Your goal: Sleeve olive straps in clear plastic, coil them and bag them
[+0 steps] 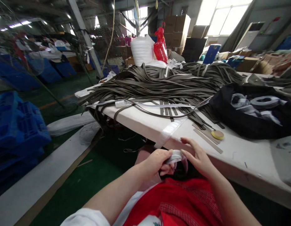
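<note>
Close to my body, just off the table's front edge, a small coil of pale grey-white band point(175, 156) is between my hands. My left hand point(162, 160) pinches its left side, thumb on top and fingers curled beneath. My right hand point(197, 157) has its thumb against the right end of the coil, and its index finger is raised apart; its other fingers are partly hidden. Similar coiled bands point(265, 102) lie in a black cloth bag point(226, 102) to the right on the table.
Long dark strips point(157, 83) are heaped across the white table point(145, 121). A yellow round object point(217, 135) and flat brown strips point(207, 139) lie near the bag. Blue plastic pallets point(20, 125) are stacked at left. A red bag point(160, 47) and cardboard boxes point(177, 29) stand behind.
</note>
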`<control>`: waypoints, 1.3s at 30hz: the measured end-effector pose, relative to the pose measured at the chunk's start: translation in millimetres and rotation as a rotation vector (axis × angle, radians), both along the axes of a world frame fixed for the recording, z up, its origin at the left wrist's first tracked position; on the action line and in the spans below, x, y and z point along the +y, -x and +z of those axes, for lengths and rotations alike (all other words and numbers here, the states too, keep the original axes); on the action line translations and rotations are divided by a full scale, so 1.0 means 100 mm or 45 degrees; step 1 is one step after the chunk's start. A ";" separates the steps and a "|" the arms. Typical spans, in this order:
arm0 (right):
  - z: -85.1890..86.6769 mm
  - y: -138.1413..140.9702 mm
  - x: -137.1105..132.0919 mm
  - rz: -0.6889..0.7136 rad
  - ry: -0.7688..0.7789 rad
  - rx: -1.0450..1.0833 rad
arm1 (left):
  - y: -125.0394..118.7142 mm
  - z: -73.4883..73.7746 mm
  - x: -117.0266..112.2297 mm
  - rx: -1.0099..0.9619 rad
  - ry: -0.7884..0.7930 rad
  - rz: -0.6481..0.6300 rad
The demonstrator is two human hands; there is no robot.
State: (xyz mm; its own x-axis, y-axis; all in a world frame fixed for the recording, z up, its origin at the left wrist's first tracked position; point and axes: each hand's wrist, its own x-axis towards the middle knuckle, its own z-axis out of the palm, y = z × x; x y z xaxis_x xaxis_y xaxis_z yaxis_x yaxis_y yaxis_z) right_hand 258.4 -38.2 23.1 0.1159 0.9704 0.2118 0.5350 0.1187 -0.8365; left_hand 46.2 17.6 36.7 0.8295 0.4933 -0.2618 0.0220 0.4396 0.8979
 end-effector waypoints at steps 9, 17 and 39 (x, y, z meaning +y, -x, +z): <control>-0.42 0.45 -0.10 0.336 0.228 0.161 | 0.22 0.31 0.18 -0.502 0.535 0.105; -0.55 0.68 -0.29 0.580 0.621 0.399 | 0.32 0.39 0.59 -0.654 -0.042 1.007; -0.19 0.67 -0.03 0.322 0.153 -0.016 | 0.24 0.20 0.09 -0.204 0.398 0.177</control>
